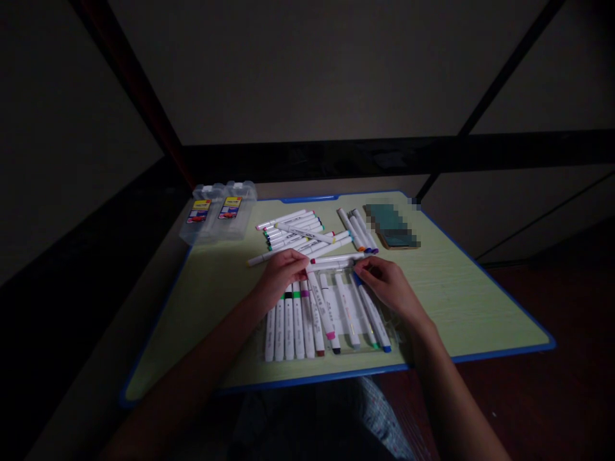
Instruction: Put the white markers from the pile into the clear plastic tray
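Observation:
My left hand [283, 272] and my right hand [387, 285] hold one white marker [336, 260] crosswise between them, each pinching an end. Below them a row of white markers with coloured caps [293, 323] lies side by side in a clear tray [394, 330]. A pink-tipped marker [321, 310] lies slanted across that row. Behind my hands a loose heap of markers [298, 234] is spread on the pale green table [456, 301].
Two clear plastic marker cases [218, 211] with yellow labels stand at the table's back left corner. A few more markers [358, 230] and a dark flat object [391, 225] lie at the back right. The table has a blue rim; the room is dark.

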Action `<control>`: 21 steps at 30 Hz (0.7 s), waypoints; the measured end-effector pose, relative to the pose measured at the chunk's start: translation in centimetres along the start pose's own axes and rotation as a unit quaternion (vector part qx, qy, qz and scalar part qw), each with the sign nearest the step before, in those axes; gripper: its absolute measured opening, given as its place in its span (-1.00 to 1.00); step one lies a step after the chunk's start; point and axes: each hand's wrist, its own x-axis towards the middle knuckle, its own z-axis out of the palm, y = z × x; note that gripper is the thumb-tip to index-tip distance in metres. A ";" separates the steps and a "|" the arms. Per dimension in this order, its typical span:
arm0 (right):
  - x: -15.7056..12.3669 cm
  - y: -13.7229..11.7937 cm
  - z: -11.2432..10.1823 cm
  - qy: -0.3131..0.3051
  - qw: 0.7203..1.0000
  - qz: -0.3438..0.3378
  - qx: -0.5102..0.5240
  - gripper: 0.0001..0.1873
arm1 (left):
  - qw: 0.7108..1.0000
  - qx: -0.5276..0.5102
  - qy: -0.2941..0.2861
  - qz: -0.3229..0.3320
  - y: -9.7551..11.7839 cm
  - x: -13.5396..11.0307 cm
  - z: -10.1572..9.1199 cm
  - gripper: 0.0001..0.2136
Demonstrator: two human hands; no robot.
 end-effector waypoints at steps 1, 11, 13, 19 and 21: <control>0.0 0.0 0.0 0.001 1.000 -0.001 -0.002 -0.76 | 1.000 0.001 -0.001 0.001 0.0 0.0 0.0 -0.88; -0.5 -0.2 -0.1 0.038 0.999 -0.024 -0.028 -0.81 | 1.000 0.012 -0.001 -0.004 0.3 -0.3 0.3 -0.90; -1.2 -0.8 -0.3 0.056 0.997 -0.031 -0.037 -0.82 | 1.000 0.012 -0.003 -0.006 0.3 -0.3 0.3 -0.90; -5.3 -2.7 -0.6 0.123 0.982 -0.102 -0.098 -0.90 | 1.000 0.017 -0.006 -0.002 0.0 0.0 0.1 -0.88; -7.0 -3.1 -0.6 0.144 0.975 -0.129 -0.109 -0.92 | 1.000 0.024 -0.010 0.001 -0.1 0.1 0.0 -0.87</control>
